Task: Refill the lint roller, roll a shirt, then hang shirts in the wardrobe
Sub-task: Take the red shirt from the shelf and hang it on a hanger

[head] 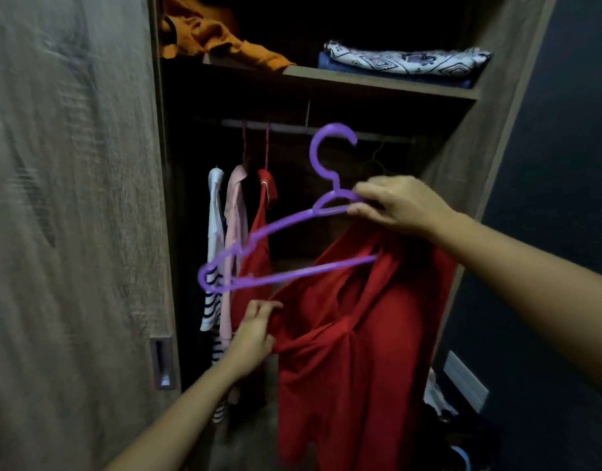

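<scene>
1. I've got the right hand [394, 202] up high. Its fingers are curled and pinch the purple hanger [299, 271] just right of the neck, under the hook.
2. The hanger's long axis slopes from that grip down to the left. Its left tip is bare and hangs in front of the striped shirt [214, 205].
3. The red shirt [354, 334] is only on the right half. It is bunched under the right hand and drapes down in front of the open wardrobe.
4. The left hand [255, 331] is low, with thumb and fingertips pinching the shirt's left edge. I can't tell whether that edge is collar or shoulder.
5. The key relation: the bare tip lies above the left hand and a little to its left, close by. The left hand is clearly the nearer one.
6. My call is that the cloth goes up and left over that tip while the right hand holds the hanger steady.
7. Only after that comes the rail [286, 128]. It runs left to right on the far side of the hook, about level with it, and there is open space to the right of the hung red shirt [262, 232].
</scene>
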